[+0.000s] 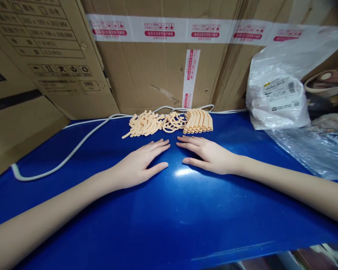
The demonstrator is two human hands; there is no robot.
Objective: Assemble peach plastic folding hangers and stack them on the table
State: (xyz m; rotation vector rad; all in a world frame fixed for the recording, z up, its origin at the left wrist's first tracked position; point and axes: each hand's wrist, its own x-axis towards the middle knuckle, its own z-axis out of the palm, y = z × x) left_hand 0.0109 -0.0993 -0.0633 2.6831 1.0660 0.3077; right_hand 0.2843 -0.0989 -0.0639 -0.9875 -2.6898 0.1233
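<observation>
My left hand (142,162) lies flat on the blue tabletop (146,225), fingers stretched out and thumb apart, holding nothing. Opposite it, my right hand (207,154) rests the same way, its fingertips a small gap from the left ones. Just beyond the hands are three groups of cream-coloured parts. Behind the left fingers is a heap of short curved strips (145,123). In the middle lies a loose pile of thin rings or hooks (173,122). Behind the right hand, several curved hollow tubes (198,120) sit stacked in a neat row.
Tall cardboard boxes (152,67) stand along the back and left. A white cable (73,153) runs along the rear and loops on the left. At right are a white plastic bag (278,97) with a label and a clear plastic sheet (315,150). The table's front edge shows below.
</observation>
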